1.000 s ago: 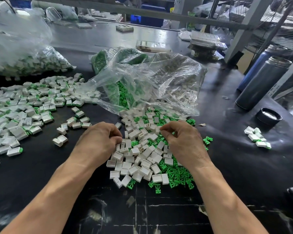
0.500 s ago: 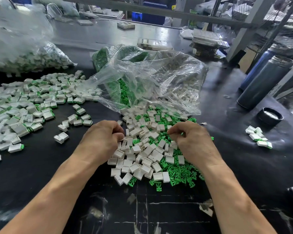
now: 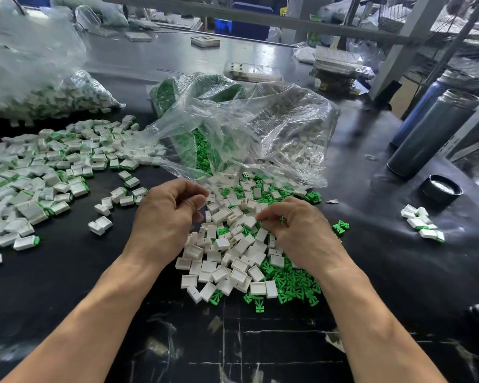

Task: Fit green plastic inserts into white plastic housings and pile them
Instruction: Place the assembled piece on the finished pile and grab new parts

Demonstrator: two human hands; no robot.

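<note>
Now I see my right hand (image 3: 302, 233) nearest the mixed pile (image 3: 233, 244), its fingers (image 3: 263, 217) curled as if pinching, though on what I cannot tell; green inserts (image 3: 291, 283) lie at its six o'clock. My left hand (image 3: 166, 217) hangs loosely curled, seemingly empty.

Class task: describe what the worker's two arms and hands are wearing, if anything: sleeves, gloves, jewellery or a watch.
Nothing is worn. The left hand and right hand are gloveless, with no rings visible. Both forearms are bare to the frame edge: no sleeves, watch or wristbands.

Loose white housings (image 3: 234, 261) lie heaped beside scattered green inserts (image 3: 291, 283) on the table.
</note>
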